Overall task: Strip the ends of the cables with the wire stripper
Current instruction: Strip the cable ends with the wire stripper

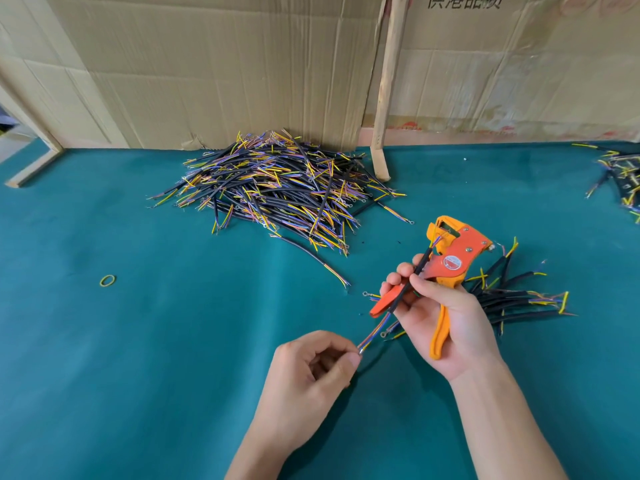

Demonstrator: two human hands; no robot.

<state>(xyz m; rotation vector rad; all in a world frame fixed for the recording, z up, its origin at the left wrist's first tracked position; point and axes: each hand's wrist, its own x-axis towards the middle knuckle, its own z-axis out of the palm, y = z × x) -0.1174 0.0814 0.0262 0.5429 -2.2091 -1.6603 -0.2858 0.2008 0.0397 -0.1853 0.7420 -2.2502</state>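
— How are you lining it up?

— My right hand (pixel 446 317) is gripping the wire stripper (pixel 450 258) and pinning the cable (pixel 407 289) against it above the surface (pixel 104 375); my left hand (pixel 311 372) is pinching its lower end.

— And the squeeze?

— I'm seating the wire tips squarely in the jaws first.

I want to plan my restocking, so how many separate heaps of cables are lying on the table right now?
3: a big pile against the cardboard, a smaller bunch behind the right hand, and one heap cut off at the right edge.
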